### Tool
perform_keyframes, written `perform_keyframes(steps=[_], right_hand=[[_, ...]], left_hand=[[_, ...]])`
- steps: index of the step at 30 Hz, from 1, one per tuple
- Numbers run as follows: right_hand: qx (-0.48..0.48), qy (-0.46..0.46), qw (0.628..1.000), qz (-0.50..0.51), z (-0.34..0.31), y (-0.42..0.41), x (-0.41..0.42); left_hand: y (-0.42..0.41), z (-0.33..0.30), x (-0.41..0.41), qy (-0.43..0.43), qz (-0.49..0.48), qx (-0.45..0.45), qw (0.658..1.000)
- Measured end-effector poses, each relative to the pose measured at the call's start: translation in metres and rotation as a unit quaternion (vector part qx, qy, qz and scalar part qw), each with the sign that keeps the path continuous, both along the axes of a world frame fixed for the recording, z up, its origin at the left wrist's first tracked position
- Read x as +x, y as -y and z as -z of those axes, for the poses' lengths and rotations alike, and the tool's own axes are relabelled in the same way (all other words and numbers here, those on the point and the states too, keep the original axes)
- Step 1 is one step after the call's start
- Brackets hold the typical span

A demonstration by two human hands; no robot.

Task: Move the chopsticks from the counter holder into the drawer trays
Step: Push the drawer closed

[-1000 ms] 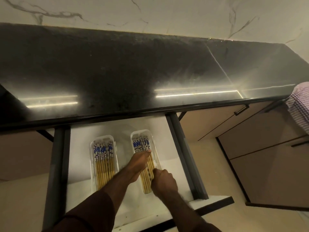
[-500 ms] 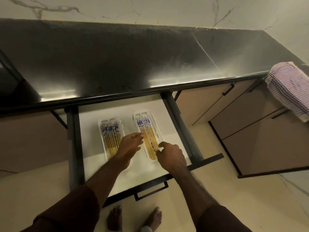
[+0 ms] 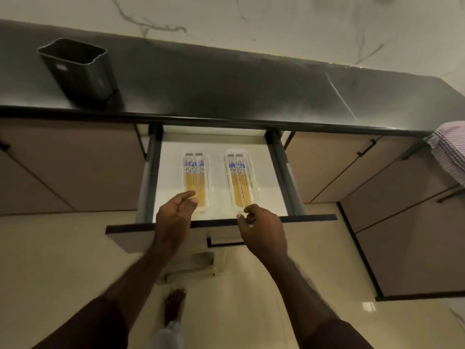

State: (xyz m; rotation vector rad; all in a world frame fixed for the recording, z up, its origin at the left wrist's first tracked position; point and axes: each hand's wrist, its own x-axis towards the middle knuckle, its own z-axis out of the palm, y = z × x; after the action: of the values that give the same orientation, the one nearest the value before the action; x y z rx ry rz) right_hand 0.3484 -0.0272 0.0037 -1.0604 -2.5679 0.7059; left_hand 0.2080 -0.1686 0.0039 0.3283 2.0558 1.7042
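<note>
Two clear trays lie side by side in the open white drawer (image 3: 266,187). The left tray (image 3: 196,182) and the right tray (image 3: 240,181) each hold several yellow chopsticks with blue-patterned tops. The dark counter holder (image 3: 80,69) stands on the black counter at far left and looks empty from here. My left hand (image 3: 175,215) hovers over the near end of the left tray, fingers loosely curled, holding nothing. My right hand (image 3: 261,227) is above the drawer's front edge, just below the right tray, fingers apart and empty.
The drawer front (image 3: 309,219) with its dark handle (image 3: 224,244) juts out toward me. Beige cabinet doors flank the drawer. A striped cloth (image 3: 450,149) hangs at the counter's right end. My bare foot (image 3: 173,306) is on the tiled floor below.
Both hands have drawn back from the right tray's chopsticks toward the drawer front. My view has pulled back and shifted, bringing the counter holder into sight.
</note>
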Motion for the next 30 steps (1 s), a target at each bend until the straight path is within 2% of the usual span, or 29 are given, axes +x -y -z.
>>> perform_keyframes(steps=[3,5,10,18,23,30], right_hand=[[0.015,0.0,1.0,-0.022,0.009,0.021,0.017],[0.011,0.016,0.999,-0.038,0.019,0.032,0.023],[0.028,0.088,0.992,-0.091,0.051,0.041,0.021],[0.031,0.235,0.963,-0.131,0.103,0.027,0.009],[0.036,0.241,0.961,-0.129,0.127,0.027,0.001],[0.031,0.25,0.963,-0.09,0.141,0.02,-0.01]], left_hand=[[0.033,0.008,0.028,-0.09,-0.022,-0.028,0.995],[0.051,0.015,0.042,-0.15,-0.003,-0.066,0.986],[0.07,0.043,0.051,-0.313,0.027,-0.149,0.938],[0.071,0.099,0.041,-0.387,0.081,-0.209,0.894],[0.076,0.124,0.032,-0.432,0.109,-0.214,0.869],[0.066,0.124,0.021,-0.458,0.089,-0.182,0.866]])
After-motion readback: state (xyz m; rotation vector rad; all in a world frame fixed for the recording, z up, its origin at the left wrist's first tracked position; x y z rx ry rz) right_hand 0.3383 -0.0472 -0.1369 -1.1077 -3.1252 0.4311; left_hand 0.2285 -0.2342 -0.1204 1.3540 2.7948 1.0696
